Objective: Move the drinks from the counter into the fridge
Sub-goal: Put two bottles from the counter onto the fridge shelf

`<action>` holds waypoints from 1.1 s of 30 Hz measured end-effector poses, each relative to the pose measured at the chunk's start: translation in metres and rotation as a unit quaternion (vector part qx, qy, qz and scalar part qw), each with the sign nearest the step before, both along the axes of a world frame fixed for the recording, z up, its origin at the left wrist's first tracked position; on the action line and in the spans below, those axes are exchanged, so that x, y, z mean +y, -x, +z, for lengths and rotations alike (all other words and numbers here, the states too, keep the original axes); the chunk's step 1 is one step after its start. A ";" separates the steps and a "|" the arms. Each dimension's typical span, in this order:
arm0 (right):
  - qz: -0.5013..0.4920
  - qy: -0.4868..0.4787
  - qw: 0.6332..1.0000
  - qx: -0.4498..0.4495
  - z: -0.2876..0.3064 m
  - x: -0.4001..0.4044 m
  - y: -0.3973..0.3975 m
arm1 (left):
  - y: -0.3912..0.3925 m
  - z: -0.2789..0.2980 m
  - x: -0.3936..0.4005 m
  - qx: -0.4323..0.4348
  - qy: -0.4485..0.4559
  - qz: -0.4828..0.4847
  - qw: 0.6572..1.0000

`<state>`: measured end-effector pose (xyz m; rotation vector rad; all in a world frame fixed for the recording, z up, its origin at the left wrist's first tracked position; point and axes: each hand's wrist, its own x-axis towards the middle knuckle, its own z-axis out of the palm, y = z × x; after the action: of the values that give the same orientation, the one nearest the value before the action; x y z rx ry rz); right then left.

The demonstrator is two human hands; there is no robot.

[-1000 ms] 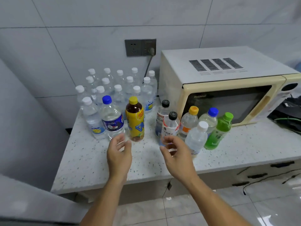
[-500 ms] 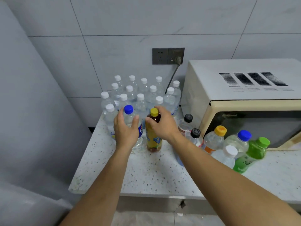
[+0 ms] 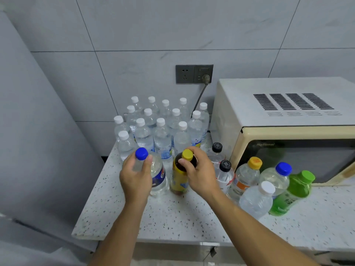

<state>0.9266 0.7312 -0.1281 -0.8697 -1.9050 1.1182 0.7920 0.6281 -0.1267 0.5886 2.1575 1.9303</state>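
Both hands have advanced from hovering near the counter edge to contact with the near-left bottles. The left hand wraps its fingers round the shoulder of the blue-capped bottle. The right hand curls its fingers round the neck of the yellow-capped tea bottle. Both bottles appear to stand on the counter, touching or nearly touching; lift-off cannot be confirmed. The grasp step is judged complete; lifting and carrying remain. The water bottle cluster stands at the far side, the mixed drinks at right before the microwave. The fridge interior is not in view.
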 end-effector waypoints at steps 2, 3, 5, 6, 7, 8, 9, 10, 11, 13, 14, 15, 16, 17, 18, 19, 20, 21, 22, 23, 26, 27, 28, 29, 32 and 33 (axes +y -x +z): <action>0.005 0.009 1.000 0.012 -0.003 -0.006 -0.005 | -0.005 -0.005 -0.011 0.010 0.008 -0.002 1.000; 0.012 0.012 1.000 0.017 -0.004 -0.009 -0.007 | -0.008 -0.006 -0.016 0.022 0.012 -0.010 1.000; 0.019 0.008 0.999 0.026 -0.005 -0.015 -0.007 | -0.012 -0.005 -0.020 0.041 0.013 -0.032 0.999; 0.016 0.007 0.999 0.028 -0.006 -0.017 -0.007 | -0.011 -0.005 -0.019 0.042 0.013 -0.045 0.998; 0.012 0.011 0.999 0.028 -0.008 -0.018 -0.007 | -0.009 -0.007 -0.019 0.040 0.015 -0.063 0.997; 0.011 0.021 0.999 0.026 -0.011 -0.018 -0.008 | -0.007 -0.010 -0.018 0.034 0.018 -0.090 0.995; 0.016 0.036 0.999 0.016 -0.014 -0.018 -0.009 | -0.005 -0.014 -0.018 0.025 0.022 -0.121 0.992; 0.024 0.056 0.998 0.002 -0.018 -0.018 -0.010 | -0.004 -0.020 -0.018 0.013 0.027 -0.149 0.988; 0.028 0.076 0.997 -0.009 -0.023 -0.019 -0.011 | -0.002 -0.027 -0.018 -0.001 0.033 -0.168 0.985; 0.017 0.101 0.995 -0.009 -0.033 -0.022 -0.012 | 0.001 -0.043 -0.020 -0.014 0.040 -0.182 0.982; 0.007 0.110 0.994 -0.007 -0.039 -0.024 -0.013 | 0.003 -0.052 -0.020 -0.016 0.037 -0.187 0.982; -0.001 0.119 0.993 -0.009 -0.043 -0.025 -0.013 | 0.004 -0.061 -0.020 -0.023 0.030 -0.191 0.981; -0.008 0.126 0.992 -0.012 -0.046 -0.026 -0.012 | 0.005 -0.069 -0.020 -0.038 0.023 -0.194 0.980; -0.014 0.129 0.991 -0.012 -0.049 -0.027 -0.011 | 0.005 -0.076 -0.019 -0.054 0.021 -0.193 0.979; -0.021 0.130 0.991 -0.006 -0.051 -0.027 -0.009 | 0.005 -0.081 -0.019 -0.067 0.023 -0.190 0.979; -0.030 0.128 0.991 0.001 -0.052 -0.028 -0.009 | 0.006 -0.085 -0.019 -0.074 0.027 -0.188 0.979; -0.040 0.127 0.991 0.009 -0.051 -0.030 -0.009 | 0.007 -0.087 -0.019 -0.074 0.032 -0.187 0.979; -0.048 0.124 0.991 0.016 -0.051 -0.033 -0.011 | 0.009 -0.088 -0.019 -0.069 0.036 -0.187 0.979; -0.050 0.121 0.991 0.026 -0.051 -0.036 -0.015 | 0.009 -0.088 -0.020 -0.062 0.038 -0.188 0.980; -0.049 0.119 0.991 0.033 -0.052 -0.040 -0.020 | 0.009 -0.088 -0.022 -0.057 0.037 -0.188 0.980; -0.046 0.100 0.994 0.024 -0.057 -0.055 -0.038 | -0.004 -0.088 -0.036 -0.060 0.028 -0.181 0.981; -0.044 0.090 0.995 0.022 -0.058 -0.060 -0.045 | -0.010 -0.088 -0.042 -0.064 0.026 -0.178 0.982; -0.039 0.084 0.995 0.022 -0.058 -0.065 -0.051 | -0.017 -0.088 -0.050 -0.066 0.024 -0.179 0.981; -0.031 0.081 0.996 0.024 -0.058 -0.069 -0.057 | -0.024 -0.087 -0.057 -0.066 0.023 -0.181 0.981; -0.009 0.085 0.996 0.023 -0.058 -0.083 -0.076 | -0.046 -0.084 -0.081 -0.074 0.030 -0.173 0.982; -0.001 0.087 0.996 0.022 -0.057 -0.088 -0.083 | -0.053 -0.083 -0.089 -0.079 0.032 -0.169 0.982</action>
<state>1.0099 0.6433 -0.1849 -0.9330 -1.7899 1.3074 0.8455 0.5394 -0.2092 0.7112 1.8745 1.6638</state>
